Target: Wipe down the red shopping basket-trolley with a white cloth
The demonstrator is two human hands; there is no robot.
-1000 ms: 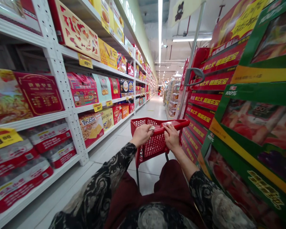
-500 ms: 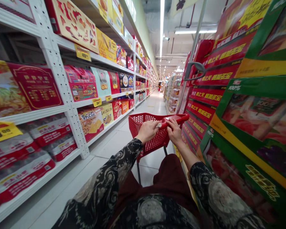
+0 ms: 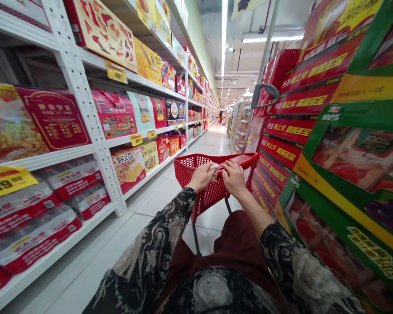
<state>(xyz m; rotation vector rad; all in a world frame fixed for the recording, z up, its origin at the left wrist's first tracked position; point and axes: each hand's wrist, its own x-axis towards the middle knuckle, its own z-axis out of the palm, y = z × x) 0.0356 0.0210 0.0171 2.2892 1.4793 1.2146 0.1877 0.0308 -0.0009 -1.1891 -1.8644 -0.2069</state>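
Observation:
A red plastic shopping cart [image 3: 212, 195] with a perforated basket stands in front of my legs. My left hand [image 3: 200, 178] is closed at the left end of its red handle [image 3: 249, 159], with a small crumpled white tissue [image 3: 214, 167] showing between thumb and fingers. Whether those fingers also grip the handle cannot be made out. Close beside it, my right hand [image 3: 235, 179] has its fingers bent over the handle from above. The handle slants up to the right, and the basket's inside is mostly hidden.
White shelving [image 3: 109, 170] with boxed snacks and bottle packs lines the left. Stacked red cartons [image 3: 288, 126] and green juice boxes [image 3: 350, 152] stand close on the right, with a grey loop handle [image 3: 265, 95] on a pole. The pale tiled aisle [image 3: 212, 139] runs ahead.
My right hand has shifted slightly left and down on the handle, uncovering more of its top. More of the white tissue shows in my left hand. The cart has turned slightly.

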